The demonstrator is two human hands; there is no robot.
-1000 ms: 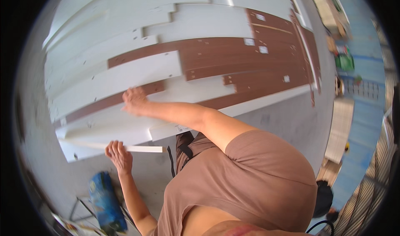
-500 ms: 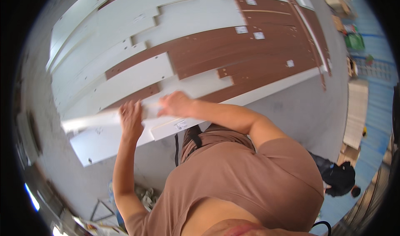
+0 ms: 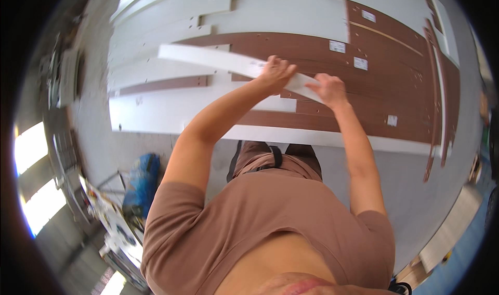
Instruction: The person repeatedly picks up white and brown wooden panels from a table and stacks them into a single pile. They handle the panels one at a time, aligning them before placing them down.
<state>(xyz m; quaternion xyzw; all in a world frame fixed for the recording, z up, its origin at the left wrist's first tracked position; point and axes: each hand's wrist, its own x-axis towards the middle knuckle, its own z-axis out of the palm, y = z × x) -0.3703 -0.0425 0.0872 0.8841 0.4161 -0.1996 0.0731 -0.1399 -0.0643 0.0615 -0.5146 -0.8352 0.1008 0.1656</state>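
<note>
A person in a brown short-sleeved shirt [image 3: 270, 227] fills the near part of the downward-looking view, both bare forearms reaching away toward the far side. Near left, on the grey concrete floor [image 3: 416, 191], a blue bag-like object [image 3: 141, 183] lies beside some clutter too blurred to name. Further out, the left hand [image 3: 276, 72] and the right hand [image 3: 328, 90] are both closed around one long, narrow white board [image 3: 213, 58], held above the panels spread on the floor. The hands grip near the strip's right end, the left hand just left of the right one, fingers wrapped over the edge. The board's long axis runs left to right, tilted slightly so the free end sits farther away at the left; nearly all its length juts out to the left of the grip, so the left hand is nearer its middle. Beneath and beyond, flat white panels [image 3: 156, 113] and brown wood-grain panels [image 3: 384, 66] with small drilled holes and white stickers lie side by side, reaching to the far edge of the view.
</note>
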